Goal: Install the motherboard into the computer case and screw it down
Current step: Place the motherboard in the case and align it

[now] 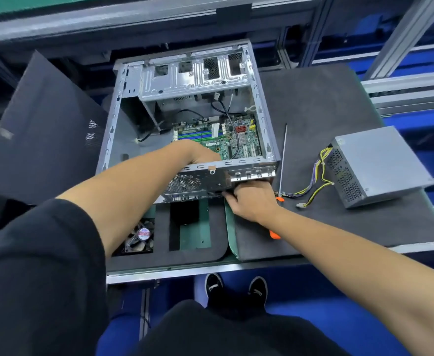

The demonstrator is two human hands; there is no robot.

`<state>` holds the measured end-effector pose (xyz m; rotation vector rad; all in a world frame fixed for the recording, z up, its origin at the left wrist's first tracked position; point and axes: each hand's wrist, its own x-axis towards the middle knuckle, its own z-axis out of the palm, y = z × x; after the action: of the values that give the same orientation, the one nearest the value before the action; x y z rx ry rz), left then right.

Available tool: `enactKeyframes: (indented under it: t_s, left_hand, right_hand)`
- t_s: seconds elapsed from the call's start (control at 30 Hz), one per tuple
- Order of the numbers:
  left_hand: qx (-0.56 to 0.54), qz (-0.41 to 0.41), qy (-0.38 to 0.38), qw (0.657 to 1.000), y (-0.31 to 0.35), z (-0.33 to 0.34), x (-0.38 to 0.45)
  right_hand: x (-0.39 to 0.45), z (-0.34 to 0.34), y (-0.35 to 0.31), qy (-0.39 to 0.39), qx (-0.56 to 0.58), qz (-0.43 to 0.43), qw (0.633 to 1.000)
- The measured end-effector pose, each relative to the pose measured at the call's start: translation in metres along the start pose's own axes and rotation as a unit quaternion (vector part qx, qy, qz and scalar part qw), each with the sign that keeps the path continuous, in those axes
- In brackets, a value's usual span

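2 hands seat the motherboard (232, 140) in the computer case (251, 173): left hand (200, 154) presses inside, fingers hidden; right hand (251, 199) grips the rear panel. Next, align holes, take the screwdriver (283, 160).

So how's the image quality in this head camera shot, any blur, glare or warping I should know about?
Head view: strong wide-angle warping, so the frame rails at the edges bow. The top edge and the near sleeve are soft. The centre is sharper: the motherboard inside the computer case reads clearly. Lighting is even, with mild glare on the case's metal drive bay and soft shadow under the left hand and right hand.
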<state>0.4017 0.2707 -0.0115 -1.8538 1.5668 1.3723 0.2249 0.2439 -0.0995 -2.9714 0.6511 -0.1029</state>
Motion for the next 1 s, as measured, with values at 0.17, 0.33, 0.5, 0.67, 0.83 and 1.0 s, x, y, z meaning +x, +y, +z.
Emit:
enactKeyframes:
  t_s: [0.17, 0.33, 0.5, 0.67, 0.83, 1.0]
  left_hand:
    - [-0.021, 0.015, 0.001, 1.000, 0.001, -0.004, 0.008]
    - [-0.051, 0.004, 0.021, 0.998, -0.003, -0.004, 0.013]
    - [-0.119, -0.005, 0.017, 0.993, -0.005, -0.003, 0.007]
    - [-0.183, 0.005, 0.005, 0.983, -0.009, -0.003, 0.000]
    - [-0.298, -0.003, 0.110, 0.948, -0.036, 0.004, -0.018]
    - [-0.266, 0.001, 0.174, 0.948, -0.060, 0.005, -0.019]
  right_hand:
    - [0.004, 0.004, 0.012, -0.007, 0.011, 0.007, 1.000]
    - [0.004, 0.002, 0.012, -0.015, 0.056, 0.007, 0.998]
    - [-0.010, -0.033, 0.010, -0.038, 0.129, -0.089, 0.987]
    - [-0.017, -0.089, -0.045, 0.070, 0.196, -0.385, 0.899]
    - [0.068, -0.138, -0.035, 0.131, 0.244, -0.233, 0.932]
    - [0.143, -0.129, -0.008, -0.239, 0.185, -0.080, 0.950]
